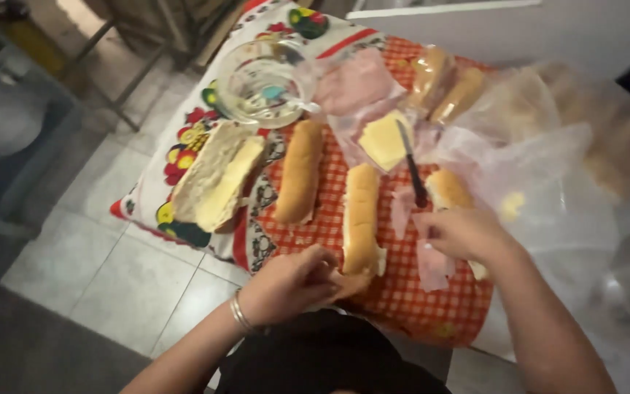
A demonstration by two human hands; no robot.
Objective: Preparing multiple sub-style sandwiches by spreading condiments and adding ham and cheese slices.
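While the red checked tablecloth [410, 306] covers the table, clear plastic bags [548, 190] crowd its right edge. An opened roll with a cheese slice [216, 179] lies at the left edge, a closed roll [300, 179] beside it. Middle roll [361, 219] points toward the near edge; left hand [289, 284] pinches its near end, fingers curled. Right hand [464, 233] grips pink ham [432, 266] just right of that roll. Black-handled knife [411, 164] rests on the cheese slices [382, 140] behind.

I see my left hand [293, 283] touching a split roll [361, 217], my right hand [461, 233] pinching ham [432, 264] beside a knife [411, 164]
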